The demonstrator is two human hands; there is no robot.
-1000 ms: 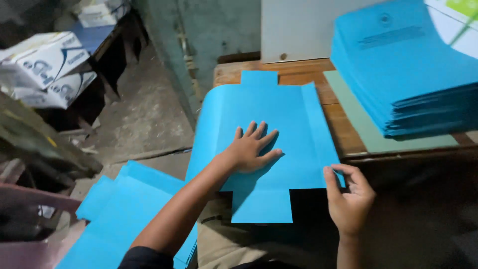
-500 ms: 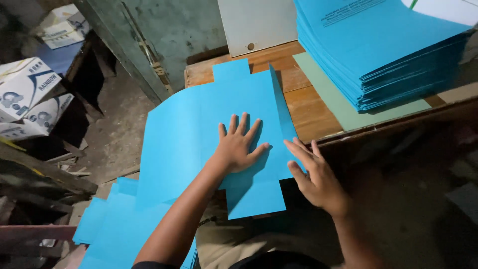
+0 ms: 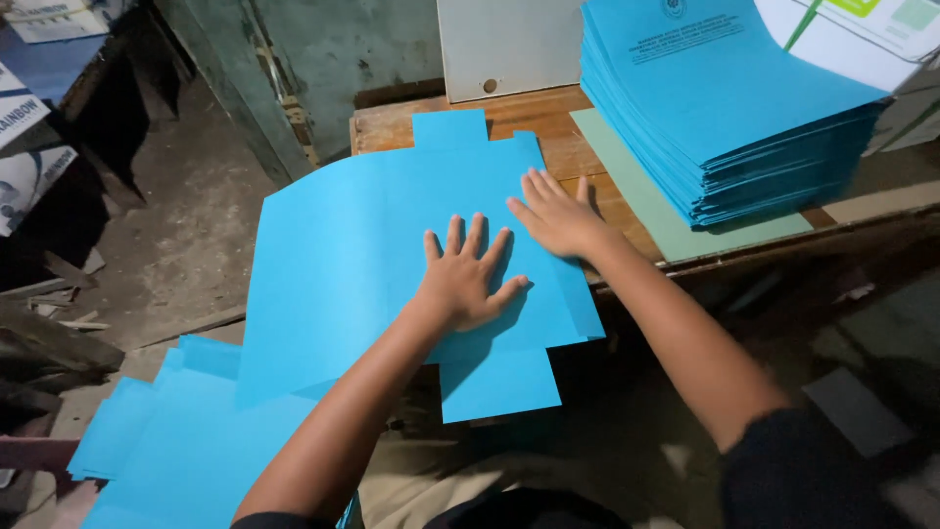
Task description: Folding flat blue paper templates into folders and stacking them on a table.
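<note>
- Room: dim workshop, rough grey concrete floor (image 3: 186, 245), scuffed greenish wall (image 3: 333, 59) behind the table, dark shelving at far left with white printed cartons (image 3: 24, 147).
- Wooden table (image 3: 392, 127): worn brown planks, visible grain, edge running along the right; a white board (image 3: 504, 44) with a small round hole leans against the wall at its back.
- Stack of blue folders (image 3: 725, 127): tall pile of matte blue card with dark print on top, sitting on the table's right side over a pale green sheet (image 3: 666, 216); a white and green printed sheet (image 3: 862, 29) lies over its far corner.
- Blue die-cut sheet (image 3: 362, 245): large flat matte card, smooth, with square tabs sticking out at top and bottom; far end lies on the table, near part hangs off the edge toward the person's lap, left side bows up slightly.
- Loose blue sheets (image 3: 186, 441): same card, lying low at lower left, partly under the big sheet.
- Left hand (image 3: 465, 279): palm down, fingers spread wide and flat, pressing on the middle of the die-cut sheet; grips nothing.
- Right hand (image 3: 558, 216): palm down on the sheet's right edge over the table, fingers straight and close together, flat, gripping nothing; just beside the left hand.
</note>
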